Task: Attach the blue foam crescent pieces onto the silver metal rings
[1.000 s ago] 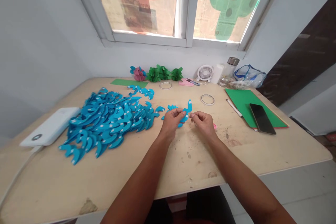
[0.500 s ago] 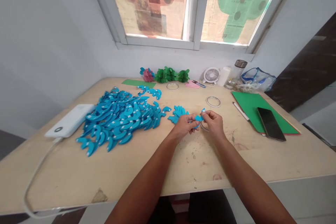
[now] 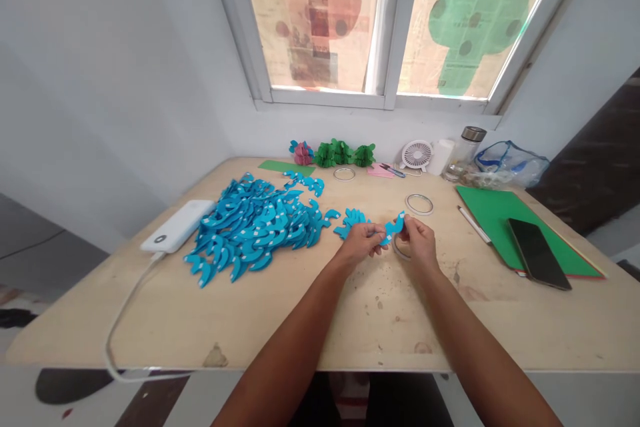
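Observation:
Between my two hands is a curved blue paper piece (image 3: 391, 229) with small white tape patches on it. My left hand (image 3: 364, 241) pinches its left end, and my right hand (image 3: 419, 240) grips the upper right end. Just behind my left hand lies a small bunch of blue paper pieces (image 3: 351, 219), partly hidden by that hand. A roll of tape (image 3: 400, 250) lies on the table, partly covered by my right hand. To the left spreads a large heap of similar blue paper pieces (image 3: 260, 223), many with white patches.
A white power bank (image 3: 179, 225) with a cable stands left of the heap. Further tape rolls (image 3: 419, 204) lie behind my hands. Green sheets (image 3: 493, 220), a phone (image 3: 537, 253) and a pen (image 3: 474, 225) are at right. Paper figures (image 3: 341, 153), a fan (image 3: 417, 155) and a bottle (image 3: 467, 150) line the wall.
The camera view has shifted, so the whole scene appears further right. The blue piece between my hands now shows more of its curve, and both hands still hold it.

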